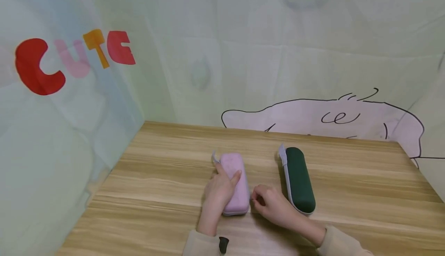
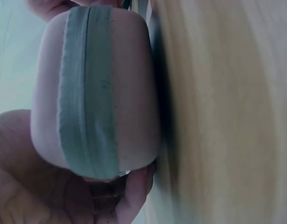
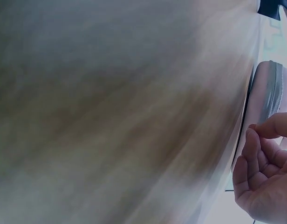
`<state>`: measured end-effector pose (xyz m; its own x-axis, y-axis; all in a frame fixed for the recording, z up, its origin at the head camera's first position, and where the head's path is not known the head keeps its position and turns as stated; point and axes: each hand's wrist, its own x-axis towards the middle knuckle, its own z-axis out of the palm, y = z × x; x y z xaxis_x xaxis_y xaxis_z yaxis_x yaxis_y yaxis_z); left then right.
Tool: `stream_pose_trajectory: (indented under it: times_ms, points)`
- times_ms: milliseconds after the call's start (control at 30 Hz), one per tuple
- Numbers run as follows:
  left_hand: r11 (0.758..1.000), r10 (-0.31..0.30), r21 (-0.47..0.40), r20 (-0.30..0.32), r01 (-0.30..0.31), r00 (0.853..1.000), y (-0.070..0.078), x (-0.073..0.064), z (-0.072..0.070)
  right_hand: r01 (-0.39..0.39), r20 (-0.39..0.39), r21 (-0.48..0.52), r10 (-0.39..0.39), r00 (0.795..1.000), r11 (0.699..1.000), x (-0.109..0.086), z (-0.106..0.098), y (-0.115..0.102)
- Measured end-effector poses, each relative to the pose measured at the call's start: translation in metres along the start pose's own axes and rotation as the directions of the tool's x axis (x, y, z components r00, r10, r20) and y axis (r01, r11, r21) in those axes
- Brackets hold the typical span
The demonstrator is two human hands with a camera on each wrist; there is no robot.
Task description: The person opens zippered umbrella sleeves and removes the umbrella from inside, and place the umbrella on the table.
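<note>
A pink zippered hard case [image 1: 240, 198] lies lengthwise on the table. My left hand [image 1: 219, 188] grips it, thumb across the top and fingers down its left side, near the grey fabric tab at the far end. In the left wrist view, the grey zipper band [image 2: 90, 88] runs closed along the case's near end. My right hand [image 1: 272, 205] is at the case's right side, its thumb and index fingertips [image 3: 253, 133] pinched together in the right wrist view. They appear to pinch the small zipper pull, which the fingers mostly hide.
A dark green case [image 1: 300, 180] with a grey zipper edge and tab lies to the right, close beside my right forearm. The wooden table [image 1: 156, 171] meets printed cloth [image 1: 180, 55] at the back and left.
</note>
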<state>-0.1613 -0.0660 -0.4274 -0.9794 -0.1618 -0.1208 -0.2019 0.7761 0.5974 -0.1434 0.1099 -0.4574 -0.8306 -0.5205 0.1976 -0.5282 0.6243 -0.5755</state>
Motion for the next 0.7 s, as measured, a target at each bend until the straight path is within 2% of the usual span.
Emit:
stream_pose_trajectory:
  times_ms: [100, 200, 300, 367, 433, 533, 633, 700]
  points:
    - [1.0, -0.012, 0.001, 0.0, 0.012, 1.0, 0.002, 0.0, -0.003, -0.005, 0.012, 0.02, 0.005, 1.0, 1.0, 0.001, 0.0, 0.0]
    - [0.999, 0.01, 0.034, -0.02, -0.01, 1.0, 0.001, 0.0, -0.008, -0.013, 0.026, 0.035, 0.012, 1.0, 0.999, 0.002, -0.001, 0.0]
    - [0.993, 0.095, 0.072, -0.046, -0.091, 0.994, -0.003, 0.001, -0.013, -0.019, 0.027, 0.034, 0.018, 0.999, 0.999, 0.002, 0.0, -0.002]
    - [0.976, 0.193, 0.119, -0.059, -0.185, 0.979, -0.008, 0.003, -0.019, -0.023, 0.022, 0.028, 0.022, 1.0, 0.999, 0.002, 0.0, -0.002]
    - [0.942, 0.301, 0.172, -0.044, -0.29, 0.953, -0.013, 0.006, -0.026, -0.026, 0.017, 0.025, 0.025, 1.0, 0.999, 0.002, -0.001, -0.003]
    - [0.857, 0.46, 0.251, 0.02, -0.45, 0.888, -0.019, 0.011, -0.04, -0.026, 0.014, 0.02, 0.026, 1.0, 0.999, 0.003, -0.002, -0.002]
    - [0.774, 0.564, 0.265, 0.126, -0.575, 0.816, -0.025, 0.016, -0.049, -0.025, 0.016, 0.017, 0.024, 1.0, 1.0, 0.003, -0.002, -0.002]
    - [0.728, 0.601, 0.272, 0.187, -0.629, 0.777, -0.027, 0.02, -0.052, -0.027, 0.022, 0.013, 0.027, 0.999, 1.0, 0.003, -0.003, -0.002]
